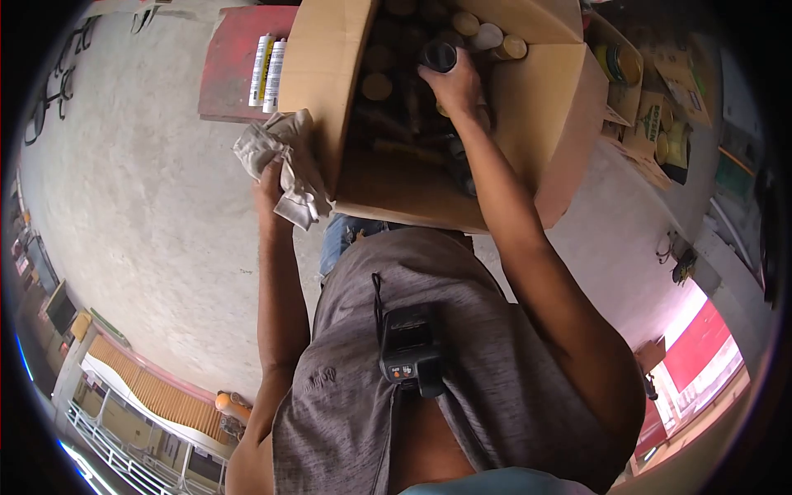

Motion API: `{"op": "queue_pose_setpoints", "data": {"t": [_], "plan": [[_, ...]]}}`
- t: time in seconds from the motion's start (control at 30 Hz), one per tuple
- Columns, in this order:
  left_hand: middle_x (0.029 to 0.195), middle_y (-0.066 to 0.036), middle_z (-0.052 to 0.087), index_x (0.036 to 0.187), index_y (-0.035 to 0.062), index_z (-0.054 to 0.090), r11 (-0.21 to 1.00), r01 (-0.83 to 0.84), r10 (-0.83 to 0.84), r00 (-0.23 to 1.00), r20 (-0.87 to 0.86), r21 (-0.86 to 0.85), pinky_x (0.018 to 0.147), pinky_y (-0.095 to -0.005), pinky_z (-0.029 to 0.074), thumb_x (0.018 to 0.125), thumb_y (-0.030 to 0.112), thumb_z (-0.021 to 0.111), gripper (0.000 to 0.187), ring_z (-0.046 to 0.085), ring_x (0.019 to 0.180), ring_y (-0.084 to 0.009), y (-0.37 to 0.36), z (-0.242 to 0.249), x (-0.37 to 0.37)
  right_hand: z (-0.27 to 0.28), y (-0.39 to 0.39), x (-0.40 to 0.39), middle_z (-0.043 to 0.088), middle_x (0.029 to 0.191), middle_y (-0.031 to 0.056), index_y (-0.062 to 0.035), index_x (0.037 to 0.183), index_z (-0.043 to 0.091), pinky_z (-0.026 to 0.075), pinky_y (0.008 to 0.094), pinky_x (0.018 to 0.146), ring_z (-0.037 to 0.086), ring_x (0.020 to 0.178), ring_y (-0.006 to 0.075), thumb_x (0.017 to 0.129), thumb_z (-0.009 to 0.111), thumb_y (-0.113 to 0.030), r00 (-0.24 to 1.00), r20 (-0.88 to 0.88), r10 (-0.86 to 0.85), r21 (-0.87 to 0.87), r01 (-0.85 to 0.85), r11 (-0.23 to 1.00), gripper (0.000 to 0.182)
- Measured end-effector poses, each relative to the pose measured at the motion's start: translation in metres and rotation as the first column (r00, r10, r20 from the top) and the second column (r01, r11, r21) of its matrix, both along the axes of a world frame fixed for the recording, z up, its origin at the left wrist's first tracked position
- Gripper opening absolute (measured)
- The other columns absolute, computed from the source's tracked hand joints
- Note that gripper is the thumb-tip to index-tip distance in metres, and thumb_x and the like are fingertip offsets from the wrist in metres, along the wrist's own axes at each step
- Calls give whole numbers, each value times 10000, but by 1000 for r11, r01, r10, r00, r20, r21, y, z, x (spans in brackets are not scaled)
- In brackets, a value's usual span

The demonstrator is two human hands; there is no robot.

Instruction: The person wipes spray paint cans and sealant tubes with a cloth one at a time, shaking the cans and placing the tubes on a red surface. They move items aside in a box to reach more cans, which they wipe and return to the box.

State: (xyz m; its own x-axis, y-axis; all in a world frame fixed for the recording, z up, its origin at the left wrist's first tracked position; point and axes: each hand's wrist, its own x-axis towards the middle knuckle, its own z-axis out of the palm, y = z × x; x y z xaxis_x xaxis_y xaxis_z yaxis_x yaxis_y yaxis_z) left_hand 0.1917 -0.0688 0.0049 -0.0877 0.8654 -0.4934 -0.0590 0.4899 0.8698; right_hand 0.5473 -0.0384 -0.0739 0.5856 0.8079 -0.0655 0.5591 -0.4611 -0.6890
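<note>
A large open cardboard box [563, 124] stands in front of my body. My right hand [458, 82] is inside it, its fingers wrapped round a dark round-topped container [438, 56]. Several bottles or cans with pale lids lie around that hand, among them a white-topped one [487, 38]; the box's dark interior hides their shapes. Left of the box, my left hand [271, 186] grips a crumpled whitish cloth [285, 148], which partly covers the fingers and hangs beside the box's left flap.
Two sealant cartridges [267, 74] rest on a red metal surface [227, 70] at the upper left. Smaller cardboard boxes [654, 124] with cans stand at the right. A dark device [410, 351] hangs on my chest.
</note>
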Motion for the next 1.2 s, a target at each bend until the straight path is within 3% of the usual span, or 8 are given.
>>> {"op": "queue_pose_setpoints", "data": {"t": [0.13, 0.27, 0.33, 0.5, 0.67, 0.7, 0.9, 1.2], "plan": [[1049, -73, 654, 1176, -5, 636, 998, 53, -52, 997, -49, 16, 826, -319, 499, 915, 214, 636, 340, 618, 939, -161, 6, 21, 4, -56, 14, -25, 646, 1204, 259, -8, 1292, 551, 497, 453, 993, 615, 1154, 420, 767, 772, -191, 998, 39, -58, 4, 58, 998, 599], [1073, -80, 658, 1196, -14, 623, 995, 94, -89, 982, -165, 25, 849, -322, 502, 914, 197, 627, 352, 626, 959, -172, 3, 8, -8, -88, 11, -37, 666, 1187, 258, -25, 1378, 513, 505, 461, 962, 636, 1138, 416, 926, 441, 20, 993, 35, -111, 117, 106, 987, 460], [1092, -83, 657, 1196, -19, 622, 998, 52, -56, 993, -99, -40, 855, -321, 503, 916, 190, 624, 349, 629, 968, -173, 3, 8, -7, -85, 13, -36, 656, 1224, 254, -27, 1405, 490, 501, 433, 967, 634, 1169, 385, 968, 376, 11, 997, -32, -74, 347, 80, 934, 454], [1081, -84, 662, 1191, -20, 626, 998, 54, -56, 995, -79, -29, 851, -314, 507, 919, 182, 632, 339, 632, 968, -167, 5, 7, -8, -49, -3, -37, 654, 1265, 200, -45, 1395, 503, 496, 429, 986, 628, 1193, 355, 864, 660, -107, 955, -267, -128, 275, 203, 940, 557], [1082, -89, 664, 1184, -27, 630, 998, 58, -59, 998, -19, -35, 837, -312, 509, 925, 166, 634, 323, 635, 958, -172, 9, 2, -10, 6, -13, -14, 653, 1238, 228, -8, 1328, 518, 506, 431, 990, 622, 1206, 354, 737, 815, -177, 988, -156, 2, 128, 18, 992, 682], [1084, -89, 664, 1181, -28, 632, 997, 82, -83, 995, -48, -8, 828, -309, 510, 927, 156, 633, 313, 635, 953, -167, 10, 6, -8, 6, -17, -5, 671, 1193, 216, -12, 1292, 527, 522, 439, 957, 655, 1129, 363, 705, 851, -232, 999, 31, -20, 103, 17, 995, 706], [1054, -72, 672, 1166, -26, 642, 996, 90, -90, 996, -11, 12, 788, -284, 508, 928, 111, 635, 275, 638, 916, -144, 14, 16, -3, 23, -48, 45, 703, 1118, 188, -21, 1275, 516, 551, 412, 905, 698, 1042, 319, 712, 852, -247, 961, -236, -146, 76, 168, 983, 694], [1027, -60, 680, 1132, -28, 659, 984, 175, -172, 983, -66, 36, 778, -277, 502, 926, 99, 638, 243, 637, 896, -137, 19, 19, -5, -44, -49, 37, 677, 1215, 190, -64, 1346, 512, 522, 454, 971, 655, 1132, 374, 750, 837, -325, 982, -152, -108, -116, 90, 989, 727]]}}
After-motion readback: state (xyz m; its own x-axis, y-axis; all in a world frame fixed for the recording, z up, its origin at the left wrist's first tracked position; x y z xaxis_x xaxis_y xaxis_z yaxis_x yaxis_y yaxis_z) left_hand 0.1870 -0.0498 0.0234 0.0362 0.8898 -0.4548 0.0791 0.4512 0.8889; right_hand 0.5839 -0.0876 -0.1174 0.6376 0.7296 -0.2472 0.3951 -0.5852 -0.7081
